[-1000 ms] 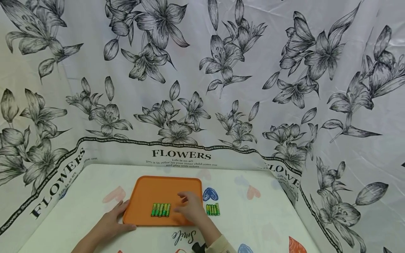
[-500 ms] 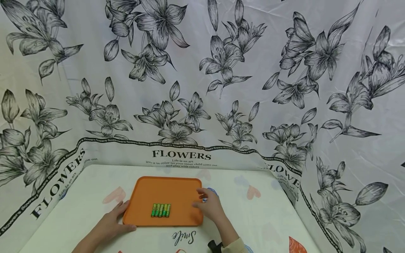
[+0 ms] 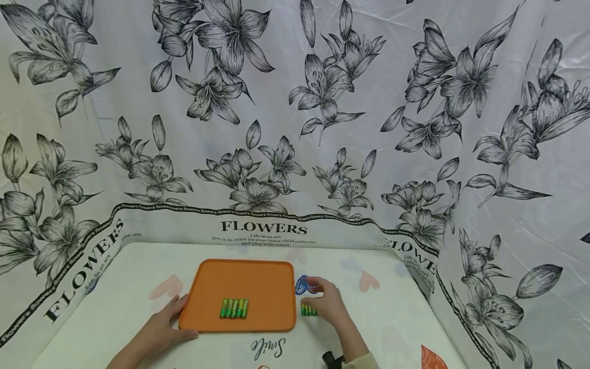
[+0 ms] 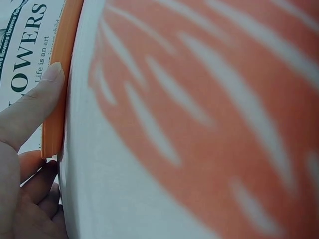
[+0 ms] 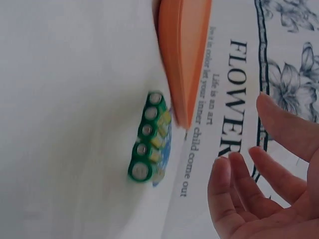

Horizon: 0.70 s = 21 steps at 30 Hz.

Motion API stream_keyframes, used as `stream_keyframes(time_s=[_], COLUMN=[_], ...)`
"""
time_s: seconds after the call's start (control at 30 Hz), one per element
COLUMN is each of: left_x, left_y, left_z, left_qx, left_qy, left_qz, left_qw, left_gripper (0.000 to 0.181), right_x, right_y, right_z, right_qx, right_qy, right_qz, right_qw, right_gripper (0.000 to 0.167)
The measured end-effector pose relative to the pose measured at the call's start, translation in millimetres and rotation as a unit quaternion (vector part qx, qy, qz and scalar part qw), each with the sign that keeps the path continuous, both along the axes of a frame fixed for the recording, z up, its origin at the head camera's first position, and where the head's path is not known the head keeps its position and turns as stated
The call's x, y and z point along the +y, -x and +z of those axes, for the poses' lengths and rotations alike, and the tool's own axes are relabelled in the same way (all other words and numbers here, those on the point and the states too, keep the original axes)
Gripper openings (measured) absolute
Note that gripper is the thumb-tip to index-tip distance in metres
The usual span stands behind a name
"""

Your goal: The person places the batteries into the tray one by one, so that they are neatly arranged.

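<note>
My left hand [image 3: 160, 328] holds the near-left corner of a flat orange tray [image 3: 249, 279]. In the left wrist view its thumb lies along the tray's wall [image 4: 59, 109], with the other fingers curled below. Several green-and-yellow batteries [image 3: 234, 308] lie side by side in a row on the tray's near half. A second row of batteries [image 3: 308, 310] lies on the table just right of the tray, partly hidden by my right hand [image 3: 328, 303]. That hand hovers over them, fingers loosely bent and nothing between them; the right wrist view shows these batteries [image 5: 148, 137] apart from its fingertips.
A white tablecloth [image 3: 387, 318] printed with hearts and the word "Smile" covers the table. Flower-printed white curtains [image 3: 262, 230] enclose the back and both sides. A black strap or device [image 3: 332, 360] sits at my right wrist beside a beige sleeve [image 3: 361, 362].
My right hand has moved right, from above the tray to above the batteries on the table, which it now partly covers. The left hand, tray and batteries have stayed in place.
</note>
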<state>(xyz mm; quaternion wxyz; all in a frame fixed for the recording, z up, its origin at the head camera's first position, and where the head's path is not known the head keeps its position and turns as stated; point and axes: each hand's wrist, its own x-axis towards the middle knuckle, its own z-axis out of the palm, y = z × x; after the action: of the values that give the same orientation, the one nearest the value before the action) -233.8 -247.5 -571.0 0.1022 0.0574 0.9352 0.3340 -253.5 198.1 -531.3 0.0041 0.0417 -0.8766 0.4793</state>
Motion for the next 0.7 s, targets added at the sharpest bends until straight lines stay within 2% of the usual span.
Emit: stream_keyframes(time_s=[0.13,0.3,0.53,0.7], left_x=[0.9,1.7,1.6,0.9], left_y=[-0.8,-2.3,-2.9,-1.7], left_z=[1.3,2.3,1.8,1.8], left_qx=[-0.004,0.001,0.000,0.005], left_qy=[-0.001,-0.006,-0.003,-0.003], left_qz=[0.002,0.000,0.002,-0.001], left_qw=[1.0000,1.0000,1.0000,1.0000], left_gripper=[0.116,0.115,0.115,0.114], right_x=[14,26,34,35], right_y=[-0.8,-2.2,-2.0,-0.1], right_z=[-2.5,-8.7,-18.7,-23.3], right_qx=[-0.012,-0.039,-0.090,-0.104], right_qy=[-0.011,-0.028,-0.086,-0.096], right_qz=[0.012,0.009,0.028,0.027], right_qw=[0.9998,0.9988,0.9919,0.9896], right_gripper=[0.063,0.067,0.074,0.073])
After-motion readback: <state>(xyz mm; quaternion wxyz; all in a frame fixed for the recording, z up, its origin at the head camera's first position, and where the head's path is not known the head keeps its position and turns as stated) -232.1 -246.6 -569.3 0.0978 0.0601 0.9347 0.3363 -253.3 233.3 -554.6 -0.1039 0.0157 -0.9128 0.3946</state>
